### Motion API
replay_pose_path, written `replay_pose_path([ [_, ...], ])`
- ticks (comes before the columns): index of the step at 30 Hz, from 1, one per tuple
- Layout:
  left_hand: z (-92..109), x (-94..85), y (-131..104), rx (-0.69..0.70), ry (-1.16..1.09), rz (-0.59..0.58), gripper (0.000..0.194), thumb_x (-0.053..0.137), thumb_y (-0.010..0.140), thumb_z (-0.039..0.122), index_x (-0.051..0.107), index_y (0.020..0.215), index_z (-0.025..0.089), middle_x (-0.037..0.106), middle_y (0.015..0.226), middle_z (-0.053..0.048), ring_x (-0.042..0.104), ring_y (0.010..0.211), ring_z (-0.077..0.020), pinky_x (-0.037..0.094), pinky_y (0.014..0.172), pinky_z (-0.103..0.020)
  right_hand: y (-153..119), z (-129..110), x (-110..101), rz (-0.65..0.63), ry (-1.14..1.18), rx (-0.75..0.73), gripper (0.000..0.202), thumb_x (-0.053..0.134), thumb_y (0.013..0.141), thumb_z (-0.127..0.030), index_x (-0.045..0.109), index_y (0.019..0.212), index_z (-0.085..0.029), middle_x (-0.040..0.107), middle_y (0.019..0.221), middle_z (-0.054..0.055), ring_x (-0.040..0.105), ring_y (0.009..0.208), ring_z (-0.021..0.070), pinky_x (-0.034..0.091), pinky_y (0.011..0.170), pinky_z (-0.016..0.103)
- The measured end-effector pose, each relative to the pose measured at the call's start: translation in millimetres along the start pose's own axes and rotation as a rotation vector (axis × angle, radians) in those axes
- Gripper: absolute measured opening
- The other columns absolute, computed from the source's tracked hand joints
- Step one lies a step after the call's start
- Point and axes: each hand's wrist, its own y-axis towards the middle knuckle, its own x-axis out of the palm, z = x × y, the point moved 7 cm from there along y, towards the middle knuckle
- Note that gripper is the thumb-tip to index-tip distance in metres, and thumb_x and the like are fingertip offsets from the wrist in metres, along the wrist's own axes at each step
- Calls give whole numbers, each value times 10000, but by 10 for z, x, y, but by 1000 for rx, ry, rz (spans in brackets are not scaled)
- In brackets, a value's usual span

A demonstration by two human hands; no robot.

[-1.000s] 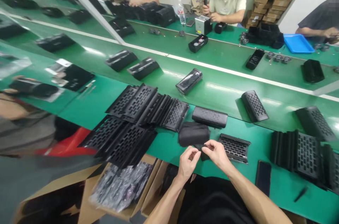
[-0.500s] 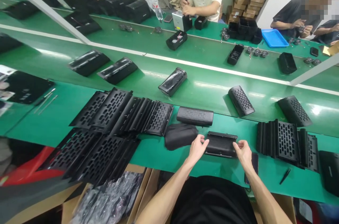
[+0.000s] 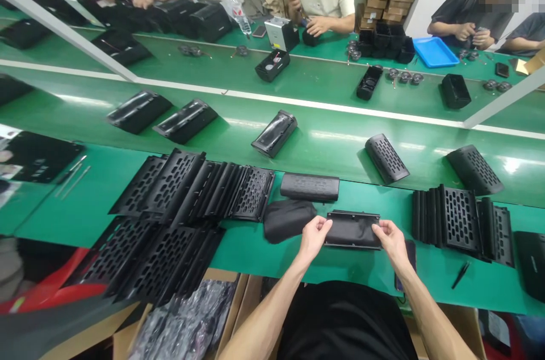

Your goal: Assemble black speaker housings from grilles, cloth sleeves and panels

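Note:
Low over the green bench, a curved black speaker grille [image 3: 353,245] is held between my hands, its hollow side facing me. Black mesh cloth [image 3: 351,229] lies inside it, slightly wrinkled toward the right. My left hand [image 3: 314,237] pinches the left end with thumb and fingers. At the right end, my right hand [image 3: 390,239] is closed on the edge in the same way. Just left of the grille sits a pile of black cloth [image 3: 287,219]. Behind that pile lies another grille [image 3: 309,186], covered side up.
Stacked grilles [image 3: 170,189] spread over the left bench, and a smaller stack [image 3: 462,221] stands right. Tweezers [image 3: 460,275] and a phone [image 3: 410,263] lie nearby. Beyond the bench, a green conveyor [image 3: 323,150] carries speaker housings [image 3: 275,133]. Co-workers sit across from me.
The grille has tilted, with its cloth-lined inside turned more toward me. Both hands remain at its ends. Across the conveyor, a co-worker's hand has moved down onto a black housing.

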Motion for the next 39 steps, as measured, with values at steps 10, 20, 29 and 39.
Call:
replay_pose_path([
  [10,156,-211,-270,33,-286,-54,479,689,790,664,582,882,206,503,556,91,391,384,-74,341,379,-205,-266,-450,13,-113,119,-56,608,752,670,-782,650,810,-200,568,627,-19,445,540,138,336,502,269],
  [20,98,-311,-328,36,-376,-13,467,719,794,631,593,884,190,495,540,94,379,373,-64,281,371,-193,-328,-568,82,-121,123,-67,600,799,630,-768,640,769,-206,588,644,-9,448,551,140,332,503,271],
  [29,150,-377,-451,29,-479,-65,519,781,747,624,609,947,177,552,667,61,448,458,-71,355,417,-199,-390,-561,70,-157,192,-79,556,803,688,-729,662,803,-204,551,655,-21,419,557,124,350,520,261],
  [39,207,-412,-586,66,-585,-135,466,834,759,497,645,1029,167,604,747,27,547,573,-93,452,543,-220,-423,-594,-24,-157,236,-73,549,856,660,-686,699,885,-210,621,759,10,489,632,141,417,539,260],
])
